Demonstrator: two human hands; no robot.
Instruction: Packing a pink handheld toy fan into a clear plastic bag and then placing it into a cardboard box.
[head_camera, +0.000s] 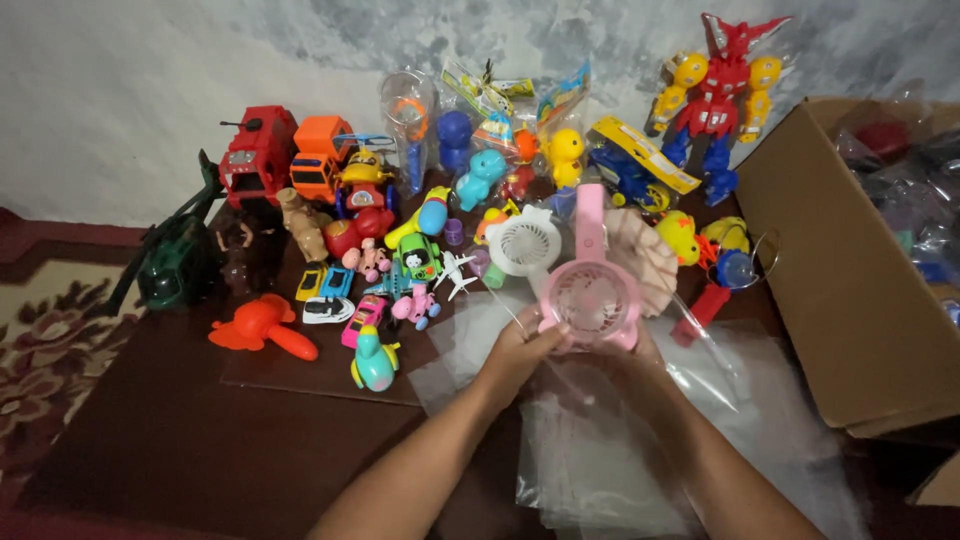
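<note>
Near the middle of the dark brown bench, both hands hold a small pink plastic fan. Left hand fingers wrap its left side; right hand fingers grip its right side. Clear plastic bags lie underneath. At two o'clock sits a brown cardboard box.

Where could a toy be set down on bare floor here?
The dark brown floor is bare at near left, bordered by the patterned rug, the orange plastic toy and the left forearm. Further back, small toys crowd together; clear plastic bags cover the middle.
</note>
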